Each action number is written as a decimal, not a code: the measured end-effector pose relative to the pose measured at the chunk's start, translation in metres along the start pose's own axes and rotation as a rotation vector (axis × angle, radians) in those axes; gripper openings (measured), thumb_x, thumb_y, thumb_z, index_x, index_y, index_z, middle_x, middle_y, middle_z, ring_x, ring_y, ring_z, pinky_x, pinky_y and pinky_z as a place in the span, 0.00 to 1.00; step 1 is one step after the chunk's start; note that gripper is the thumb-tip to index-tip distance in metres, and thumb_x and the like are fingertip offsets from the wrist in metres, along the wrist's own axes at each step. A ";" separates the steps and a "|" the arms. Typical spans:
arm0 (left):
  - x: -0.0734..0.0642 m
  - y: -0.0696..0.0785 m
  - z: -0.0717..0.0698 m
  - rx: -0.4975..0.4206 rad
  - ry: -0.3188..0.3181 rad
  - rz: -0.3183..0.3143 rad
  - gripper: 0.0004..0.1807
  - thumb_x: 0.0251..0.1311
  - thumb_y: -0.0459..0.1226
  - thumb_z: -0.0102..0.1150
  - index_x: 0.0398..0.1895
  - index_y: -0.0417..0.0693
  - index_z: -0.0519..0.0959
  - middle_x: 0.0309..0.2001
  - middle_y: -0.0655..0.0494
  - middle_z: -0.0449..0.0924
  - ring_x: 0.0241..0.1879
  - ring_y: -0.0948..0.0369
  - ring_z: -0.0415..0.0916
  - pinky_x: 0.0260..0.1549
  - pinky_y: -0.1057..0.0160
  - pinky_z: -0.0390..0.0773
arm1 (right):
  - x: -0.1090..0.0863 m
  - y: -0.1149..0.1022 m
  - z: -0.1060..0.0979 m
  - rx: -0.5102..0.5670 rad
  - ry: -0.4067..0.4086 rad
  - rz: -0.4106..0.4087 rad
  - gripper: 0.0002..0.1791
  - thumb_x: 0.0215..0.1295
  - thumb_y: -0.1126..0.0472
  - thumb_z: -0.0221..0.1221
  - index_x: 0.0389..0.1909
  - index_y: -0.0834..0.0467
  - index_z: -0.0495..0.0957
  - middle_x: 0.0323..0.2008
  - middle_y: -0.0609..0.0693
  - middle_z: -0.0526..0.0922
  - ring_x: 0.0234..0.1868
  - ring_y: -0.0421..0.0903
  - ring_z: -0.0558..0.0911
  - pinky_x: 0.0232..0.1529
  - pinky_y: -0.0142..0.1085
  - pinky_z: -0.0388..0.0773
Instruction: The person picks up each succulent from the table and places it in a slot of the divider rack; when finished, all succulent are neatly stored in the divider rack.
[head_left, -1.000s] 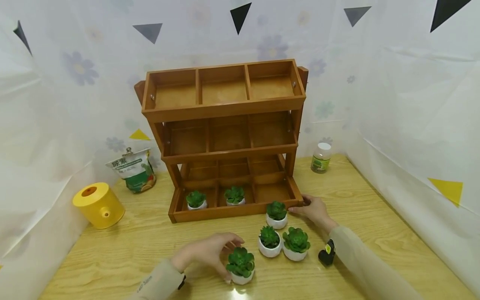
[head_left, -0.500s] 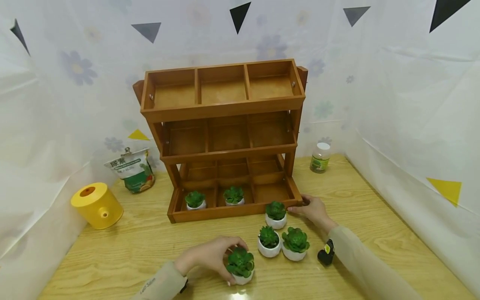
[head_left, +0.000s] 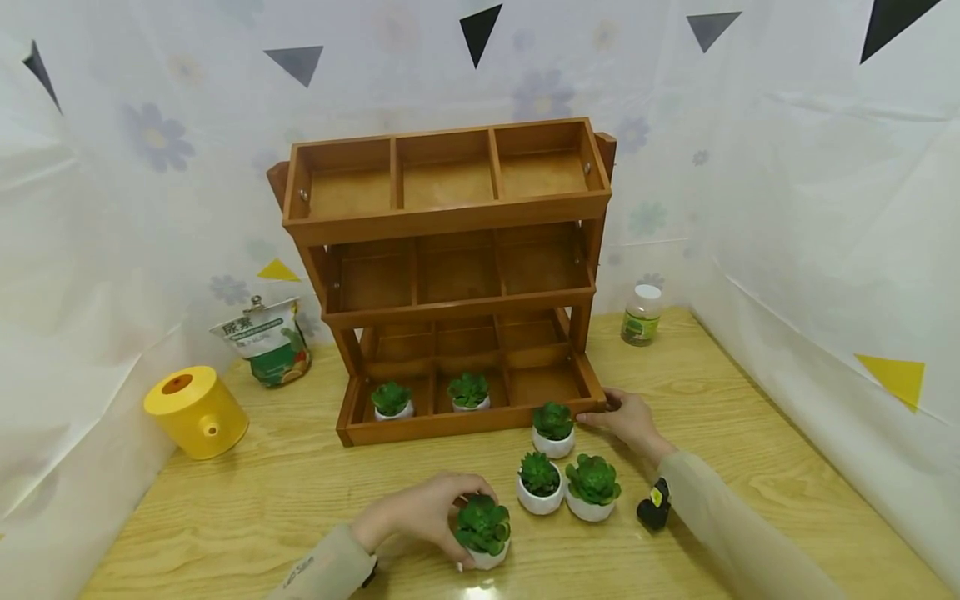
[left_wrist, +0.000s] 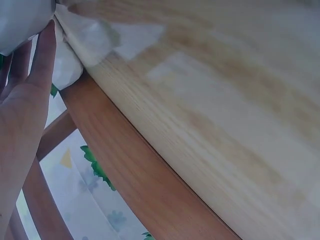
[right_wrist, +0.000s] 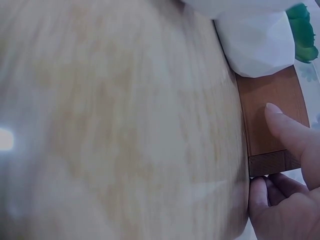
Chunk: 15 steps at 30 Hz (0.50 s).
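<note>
My left hand holds a succulent in a white pot between thumb and fingers at the front of the table. In the left wrist view, the fingers lie against the white pot. My right hand grips the lower right corner of a three-tier wooden rack. In the right wrist view, the thumb presses the front board, and the other fingers curl below the board's end. Several more potted succulents are about: one close to the right hand, two nearer the front.
Two potted succulents stand in the rack's bottom tier, left and middle. Left of the rack are a yellow watering can and a clipped bag. A white-lidded jar stands at the back right. Patterned sheets hang around the table.
My left fingers have closed in around the potted succulent, which has barely moved. The right hand keeps its place on the rack's corner.
</note>
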<state>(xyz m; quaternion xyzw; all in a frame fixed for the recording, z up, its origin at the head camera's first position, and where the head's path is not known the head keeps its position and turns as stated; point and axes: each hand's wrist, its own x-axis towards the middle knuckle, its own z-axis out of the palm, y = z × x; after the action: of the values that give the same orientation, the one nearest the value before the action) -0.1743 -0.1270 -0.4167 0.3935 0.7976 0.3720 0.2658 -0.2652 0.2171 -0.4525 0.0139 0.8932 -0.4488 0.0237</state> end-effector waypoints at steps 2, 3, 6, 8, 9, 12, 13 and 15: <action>0.000 0.000 0.000 -0.004 0.002 0.003 0.32 0.43 0.37 0.77 0.54 0.52 0.73 0.53 0.61 0.76 0.51 0.70 0.73 0.50 0.70 0.76 | 0.000 0.000 0.000 -0.006 0.000 0.000 0.43 0.53 0.49 0.70 0.64 0.68 0.67 0.60 0.68 0.73 0.60 0.65 0.73 0.59 0.54 0.71; 0.001 -0.001 0.000 -0.003 0.003 0.010 0.32 0.43 0.37 0.77 0.54 0.52 0.73 0.52 0.61 0.76 0.51 0.70 0.73 0.50 0.70 0.76 | 0.000 0.000 -0.001 -0.009 0.000 0.000 0.43 0.53 0.49 0.70 0.64 0.68 0.67 0.60 0.68 0.73 0.60 0.65 0.73 0.59 0.54 0.70; 0.001 -0.002 0.000 0.004 0.008 0.029 0.31 0.43 0.37 0.77 0.53 0.52 0.74 0.51 0.61 0.76 0.50 0.71 0.72 0.49 0.71 0.76 | 0.001 0.000 -0.001 -0.006 -0.004 0.007 0.44 0.53 0.48 0.70 0.65 0.68 0.66 0.60 0.68 0.72 0.61 0.64 0.72 0.60 0.54 0.70; 0.001 -0.002 0.000 0.018 0.013 0.040 0.31 0.43 0.37 0.77 0.52 0.52 0.74 0.51 0.61 0.75 0.50 0.71 0.72 0.48 0.71 0.76 | 0.002 0.001 -0.001 -0.005 -0.007 0.008 0.45 0.52 0.47 0.70 0.65 0.68 0.66 0.61 0.68 0.72 0.61 0.65 0.71 0.60 0.54 0.70; 0.001 -0.002 0.000 0.021 0.016 0.042 0.31 0.43 0.37 0.77 0.52 0.52 0.74 0.51 0.61 0.75 0.49 0.71 0.72 0.48 0.71 0.77 | 0.002 0.001 -0.001 -0.001 -0.007 0.009 0.45 0.52 0.47 0.70 0.65 0.68 0.66 0.61 0.68 0.72 0.61 0.65 0.71 0.60 0.54 0.70; 0.001 -0.002 0.000 0.037 0.023 0.040 0.31 0.42 0.38 0.77 0.52 0.52 0.74 0.50 0.62 0.75 0.49 0.72 0.72 0.47 0.72 0.77 | 0.002 0.002 -0.001 0.006 -0.006 0.007 0.45 0.52 0.47 0.70 0.66 0.68 0.65 0.61 0.68 0.72 0.61 0.65 0.71 0.60 0.54 0.70; 0.001 -0.002 0.000 0.043 0.024 0.040 0.31 0.42 0.39 0.77 0.52 0.52 0.74 0.50 0.63 0.75 0.48 0.72 0.72 0.47 0.72 0.77 | 0.003 0.002 -0.001 0.004 -0.005 0.004 0.45 0.52 0.47 0.70 0.66 0.68 0.65 0.61 0.69 0.72 0.61 0.65 0.71 0.60 0.54 0.70; 0.000 -0.002 0.000 0.045 0.024 0.037 0.31 0.42 0.39 0.77 0.52 0.51 0.75 0.50 0.63 0.76 0.48 0.72 0.72 0.46 0.72 0.77 | 0.003 0.003 0.000 0.007 -0.002 0.002 0.45 0.52 0.47 0.70 0.66 0.68 0.65 0.61 0.68 0.72 0.61 0.65 0.71 0.60 0.54 0.70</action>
<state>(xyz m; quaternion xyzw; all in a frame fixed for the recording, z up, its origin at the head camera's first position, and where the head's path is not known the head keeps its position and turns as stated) -0.1755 -0.1276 -0.4187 0.4097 0.8015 0.3634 0.2401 -0.2678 0.2191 -0.4548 0.0142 0.8917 -0.4518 0.0250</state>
